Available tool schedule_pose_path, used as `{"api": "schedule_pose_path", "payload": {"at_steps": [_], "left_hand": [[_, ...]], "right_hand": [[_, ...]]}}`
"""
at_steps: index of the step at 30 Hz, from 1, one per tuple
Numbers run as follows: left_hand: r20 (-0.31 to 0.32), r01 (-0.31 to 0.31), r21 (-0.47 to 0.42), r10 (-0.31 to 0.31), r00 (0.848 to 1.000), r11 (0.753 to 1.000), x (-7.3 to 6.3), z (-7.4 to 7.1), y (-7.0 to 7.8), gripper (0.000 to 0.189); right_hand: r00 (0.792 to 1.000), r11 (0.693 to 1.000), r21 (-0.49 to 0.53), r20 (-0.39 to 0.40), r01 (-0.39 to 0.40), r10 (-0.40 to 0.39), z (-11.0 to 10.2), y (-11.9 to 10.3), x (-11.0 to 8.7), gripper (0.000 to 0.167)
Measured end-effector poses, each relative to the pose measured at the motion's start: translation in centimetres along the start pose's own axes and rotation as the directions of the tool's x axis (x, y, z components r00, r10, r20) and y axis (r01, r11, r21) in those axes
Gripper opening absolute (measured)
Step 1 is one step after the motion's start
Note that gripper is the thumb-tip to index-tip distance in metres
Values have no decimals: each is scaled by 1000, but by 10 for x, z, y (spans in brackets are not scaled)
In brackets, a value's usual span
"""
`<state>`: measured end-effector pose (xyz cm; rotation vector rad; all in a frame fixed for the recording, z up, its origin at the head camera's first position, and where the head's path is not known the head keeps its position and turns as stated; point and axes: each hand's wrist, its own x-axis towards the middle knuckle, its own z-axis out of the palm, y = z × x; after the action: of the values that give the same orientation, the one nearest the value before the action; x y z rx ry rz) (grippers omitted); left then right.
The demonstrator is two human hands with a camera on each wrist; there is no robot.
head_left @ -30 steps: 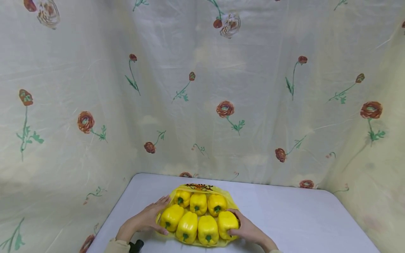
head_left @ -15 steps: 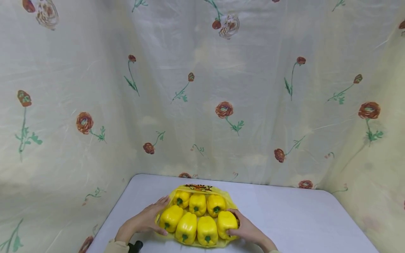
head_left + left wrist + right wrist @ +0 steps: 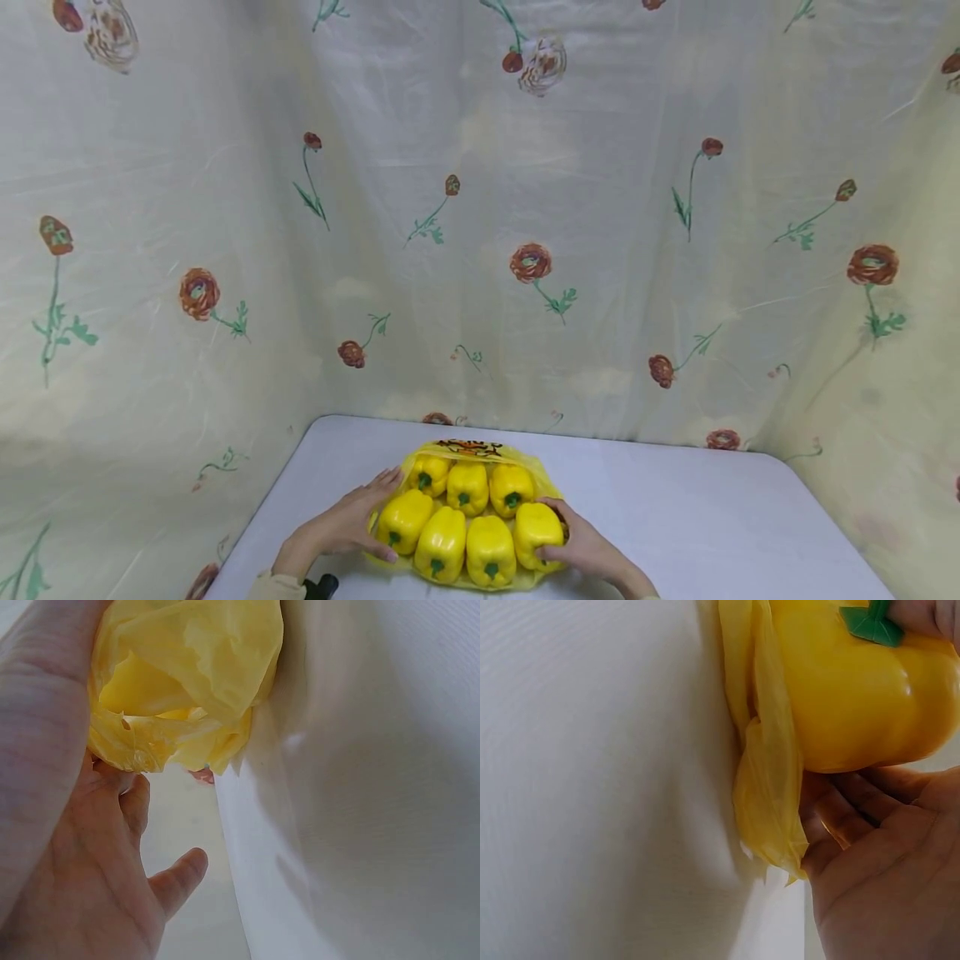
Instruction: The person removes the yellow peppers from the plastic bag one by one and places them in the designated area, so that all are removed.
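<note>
Several yellow bell peppers with green stems lie in two rows on a yellow plastic bag in the head view. My left hand rests at the bag's left side with its fingers straight and the thumb apart. In the left wrist view, crumpled yellow plastic sits between thumb and palm. My right hand grips the rightmost front bell pepper, its thumb across the front and its fingers round the far side. The right wrist view shows that thumb beside the green stem, with loose bag film below the pepper.
A white table with rounded corners bears everything. Flower-printed curtains hang behind it and on both sides. A small black object shows at the left wrist by the sleeve.
</note>
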<state>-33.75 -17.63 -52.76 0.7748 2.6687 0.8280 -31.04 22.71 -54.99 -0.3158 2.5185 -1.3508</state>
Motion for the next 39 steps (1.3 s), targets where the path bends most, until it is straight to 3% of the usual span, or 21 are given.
{"api": "schedule_pose_path", "payload": {"at_steps": [9, 22, 39], "left_hand": [[0, 5, 8, -5, 1000, 1000, 1, 2, 0, 120], [9, 6, -4, -6, 1000, 1000, -1, 4, -3, 118], [0, 5, 8, -5, 1000, 1000, 1, 2, -1, 119]], "right_hand": [[1000, 999, -24, 3, 29, -29, -5, -3, -3, 81], [1000, 1000, 11, 10, 8, -8, -14, -10, -12, 81], [998, 1000, 0, -54, 25, -25, -40, -16, -20, 78]]}}
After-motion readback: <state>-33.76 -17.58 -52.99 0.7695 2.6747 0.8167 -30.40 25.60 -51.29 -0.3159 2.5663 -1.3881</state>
